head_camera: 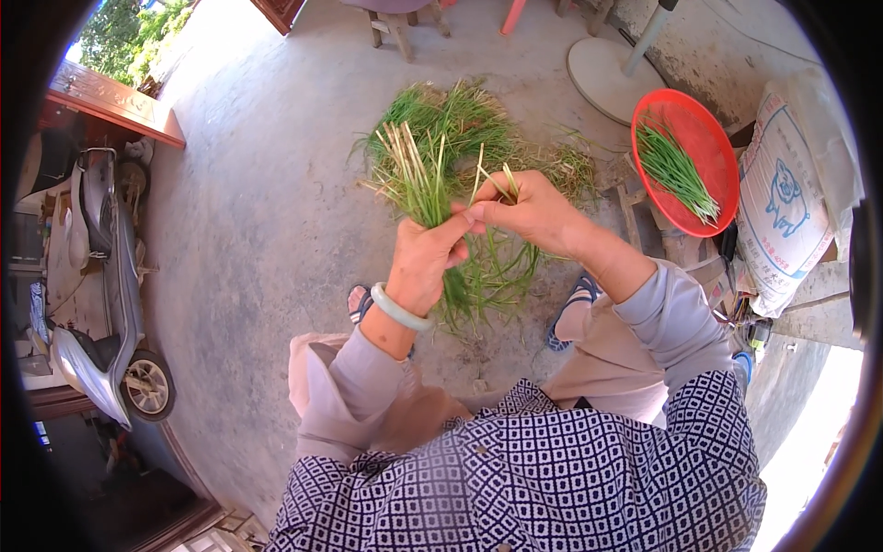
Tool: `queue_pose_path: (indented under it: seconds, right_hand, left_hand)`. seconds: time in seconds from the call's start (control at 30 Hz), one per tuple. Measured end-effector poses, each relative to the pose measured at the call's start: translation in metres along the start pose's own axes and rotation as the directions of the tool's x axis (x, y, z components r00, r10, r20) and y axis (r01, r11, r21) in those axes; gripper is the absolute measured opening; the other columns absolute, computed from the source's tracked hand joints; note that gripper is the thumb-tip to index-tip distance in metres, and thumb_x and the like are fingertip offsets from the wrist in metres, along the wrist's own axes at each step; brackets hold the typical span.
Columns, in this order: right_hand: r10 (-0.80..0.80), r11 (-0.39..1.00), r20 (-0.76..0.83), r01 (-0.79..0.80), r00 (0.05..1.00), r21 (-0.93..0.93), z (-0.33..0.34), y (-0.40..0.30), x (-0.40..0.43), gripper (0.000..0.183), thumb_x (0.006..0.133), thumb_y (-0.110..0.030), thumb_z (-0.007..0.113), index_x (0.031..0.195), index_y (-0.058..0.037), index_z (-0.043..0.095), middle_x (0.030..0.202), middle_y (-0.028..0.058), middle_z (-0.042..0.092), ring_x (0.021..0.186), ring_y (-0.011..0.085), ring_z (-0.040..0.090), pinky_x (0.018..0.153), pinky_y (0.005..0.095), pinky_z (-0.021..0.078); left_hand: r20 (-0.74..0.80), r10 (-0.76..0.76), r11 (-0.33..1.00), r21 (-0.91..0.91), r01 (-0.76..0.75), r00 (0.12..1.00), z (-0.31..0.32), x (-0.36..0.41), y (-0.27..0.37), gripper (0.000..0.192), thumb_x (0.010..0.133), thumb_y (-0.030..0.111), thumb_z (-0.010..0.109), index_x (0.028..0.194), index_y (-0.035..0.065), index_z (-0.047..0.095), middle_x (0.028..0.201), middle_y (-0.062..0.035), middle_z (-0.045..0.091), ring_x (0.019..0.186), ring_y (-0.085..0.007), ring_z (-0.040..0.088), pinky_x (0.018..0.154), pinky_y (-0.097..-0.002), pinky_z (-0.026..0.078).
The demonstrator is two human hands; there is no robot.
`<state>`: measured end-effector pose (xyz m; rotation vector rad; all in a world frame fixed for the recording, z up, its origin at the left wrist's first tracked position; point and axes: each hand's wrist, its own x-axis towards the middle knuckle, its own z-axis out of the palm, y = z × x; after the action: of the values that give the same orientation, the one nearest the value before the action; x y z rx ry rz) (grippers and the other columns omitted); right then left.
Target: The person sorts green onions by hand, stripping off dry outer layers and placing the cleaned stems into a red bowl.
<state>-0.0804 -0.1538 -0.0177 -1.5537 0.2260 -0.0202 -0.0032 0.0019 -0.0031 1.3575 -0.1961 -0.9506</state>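
My left hand (429, 257) is closed around a bunch of green, grass-like chives (422, 190), pale stem ends pointing up and away from me. Its leaf tips hang below the fist. Close beside it, my right hand (528, 210) pinches a few chive stalks (509, 181), their pale ends sticking up between the fingers. The fingertips of both hands meet near the bunch. On the floor beyond them lies a large heap of chives (459, 114), with dry, brownish trimmings (569, 169) at its right side. More loose green leaves (493, 290) show below my hands.
A red plastic sieve basket (721, 138) with a bundle of chives (672, 165) rests on a wooden stool (633, 207) at the right. Behind it stands a white woven sack (783, 200). A round stand base (597, 79) is at upper right, a silver scooter (114, 276) at left.
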Motion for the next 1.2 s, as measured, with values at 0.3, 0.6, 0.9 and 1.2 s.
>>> queue_pose_path:
  seconds: [0.3, 0.6, 0.9, 1.2]
  right_hand:
    - [-0.152, 0.925, -0.242, 0.051, 0.958, -0.376, -0.011, -0.008, -0.004, 0.013, 0.081, -0.015, 0.06, 0.079, -0.0021, 0.06, 0.063, -0.0033, 0.051, 0.058, 0.0043, 0.041, 0.05, 0.0237, 0.0347]
    - [0.041, 0.993, -0.465, -0.089, 0.884, -0.081, -0.061, 0.01, 0.014, 0.013, 0.08, -0.014, 0.063, 0.077, -0.0017, 0.063, 0.069, 0.0001, 0.059, 0.063, 0.0063, 0.049, 0.06, 0.0221, 0.038]
    - [0.121, 0.963, -0.108, -0.143, 0.987, -0.23, -0.041, 0.011, -0.001, 0.016, 0.079, -0.018, 0.066, 0.077, -0.0019, 0.062, 0.069, -0.0017, 0.057, 0.064, 0.0048, 0.048, 0.057, 0.0222, 0.0375]
    - [0.103, 0.99, -0.014, -0.104, 0.995, -0.096, -0.011, -0.016, -0.011, 0.024, 0.08, -0.023, 0.067, 0.093, -0.0027, 0.065, 0.073, -0.002, 0.058, 0.067, 0.0023, 0.047, 0.057, 0.0188, 0.0374]
  left_hand:
    - [0.056, -0.044, 0.998, 0.056, 0.041, 0.997, -0.002, -0.002, 0.002, 0.011, 0.08, 0.012, 0.062, 0.086, 0.0034, 0.06, 0.072, -0.008, 0.062, 0.048, -0.0061, 0.042, 0.042, -0.0202, 0.03]
    - [0.076, -0.083, 0.996, 0.038, 0.08, 0.994, -0.011, -0.004, 0.007, 0.011, 0.079, 0.012, 0.063, 0.086, 0.0043, 0.059, 0.07, -0.0084, 0.061, 0.047, -0.0052, 0.04, 0.041, -0.0188, 0.029]
    - [0.056, -0.023, 0.996, -0.089, 0.028, 0.998, -0.024, -0.006, 0.01, 0.014, 0.079, 0.013, 0.064, 0.088, 0.0048, 0.058, 0.076, -0.004, 0.059, 0.046, -0.0052, 0.038, 0.041, -0.0195, 0.028]
    - [0.075, -0.022, 0.995, -0.094, 0.029, 0.997, -0.02, -0.005, 0.009, 0.015, 0.079, 0.014, 0.065, 0.089, 0.0046, 0.059, 0.073, 0.0, 0.056, 0.047, -0.0047, 0.037, 0.042, -0.0192, 0.027]
